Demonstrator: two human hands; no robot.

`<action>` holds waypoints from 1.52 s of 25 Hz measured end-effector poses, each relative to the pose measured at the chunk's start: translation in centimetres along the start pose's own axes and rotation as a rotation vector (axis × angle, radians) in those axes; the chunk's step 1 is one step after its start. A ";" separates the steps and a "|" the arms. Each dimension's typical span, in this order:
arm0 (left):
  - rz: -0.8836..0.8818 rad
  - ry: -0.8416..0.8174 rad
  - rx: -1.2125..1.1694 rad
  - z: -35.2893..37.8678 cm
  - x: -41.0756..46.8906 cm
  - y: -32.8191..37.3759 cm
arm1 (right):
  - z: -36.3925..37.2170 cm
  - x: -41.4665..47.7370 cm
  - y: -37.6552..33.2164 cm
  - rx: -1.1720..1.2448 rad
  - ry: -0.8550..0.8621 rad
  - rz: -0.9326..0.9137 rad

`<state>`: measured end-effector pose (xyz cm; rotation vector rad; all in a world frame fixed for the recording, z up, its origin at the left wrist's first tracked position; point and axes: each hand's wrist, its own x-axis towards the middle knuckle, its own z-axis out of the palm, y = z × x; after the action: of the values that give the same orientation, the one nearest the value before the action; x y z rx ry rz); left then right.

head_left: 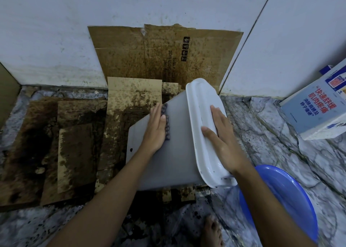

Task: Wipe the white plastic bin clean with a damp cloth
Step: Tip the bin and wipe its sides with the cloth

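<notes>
The white plastic bin (pixel 174 153) lies on its side on stained cardboard, its rim (pixel 204 134) facing right. My left hand (pixel 157 128) lies flat on the bin's upper side wall and presses a dark, bumpy cloth (pixel 167 123) against it with straight fingers; only the cloth's edge shows beyond my fingers. My right hand (pixel 221 138) rests over the rim, thumb on the outer edge and fingers reaching across the opening, steadying the bin.
Wet, dirt-stained cardboard sheets (pixel 131 100) cover the floor and lean on the white wall. A blue plastic basin (pixel 284 200) sits at the lower right. A printed box (pixel 318 106) stands at the right. My bare foot (pixel 213 231) is on the marble floor.
</notes>
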<state>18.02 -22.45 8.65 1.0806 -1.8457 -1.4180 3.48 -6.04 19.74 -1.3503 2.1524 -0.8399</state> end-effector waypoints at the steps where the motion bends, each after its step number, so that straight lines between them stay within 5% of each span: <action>1: 0.044 -0.019 0.002 0.6 0.2 1.5 | 0.0 0.0 0.1 0.000 0.002 0.000; 11: 0.176 -0.031 0.033 2.0 2.7 4.9 | -0.1 0.1 0.4 0.008 0.002 0.001; 26: -0.298 0.107 0.044 -4.1 -0.4 -11.7 | 0.3 0.2 0.0 -0.010 0.004 -0.018; 38: -0.098 0.040 -0.016 -1.5 -0.4 -2.7 | 0.3 0.1 -0.5 -0.031 0.009 -0.015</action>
<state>20.19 -23.14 6.51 1.1972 -1.7722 -1.4523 3.95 -6.42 19.84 -1.3815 2.1734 -0.8236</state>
